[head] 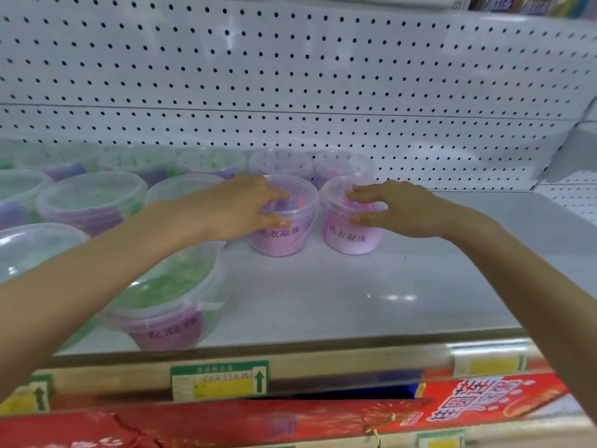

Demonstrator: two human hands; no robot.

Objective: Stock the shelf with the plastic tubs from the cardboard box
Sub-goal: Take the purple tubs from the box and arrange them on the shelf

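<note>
Where the arms are reaching: mid-shelf, at the front pair of small tubs, which are standing just beside each other with a narrow gap between them.
Left grip: the left hand (239, 208) is curling over the left pink tub (284, 242), fingers lying across the lid and thumb pressing on the front wall, so it is gripping the tub; the fingertips are blurring into the clear lid.
Right grip: the right hand (397, 208) is holding the right pink tub (352, 242) the same way, fingers across the lid, thumb on the front wall above the label.
Tub position: both are standing upright on the shelf (355, 286), black characters showing on their pink labels; the contents are showing only as a pink and purple smear.
Back row: two more small tubs (281, 161) are sitting directly behind, against the pegboard (290, 76), their lower parts hidden by the front pair and the hands.
Left rows: wider tubs with green and purple inside are filling that side; the nearest large tub (174, 305) is being partly covered by the left forearm, its label too smeared to read, and the far-left ones are being cut off by the frame.
Shelf edge: the price tag (219, 381) is carrying print too small to read.
Below: red printed packaging (323, 418) is being cut off at the bottom edge.
</note>
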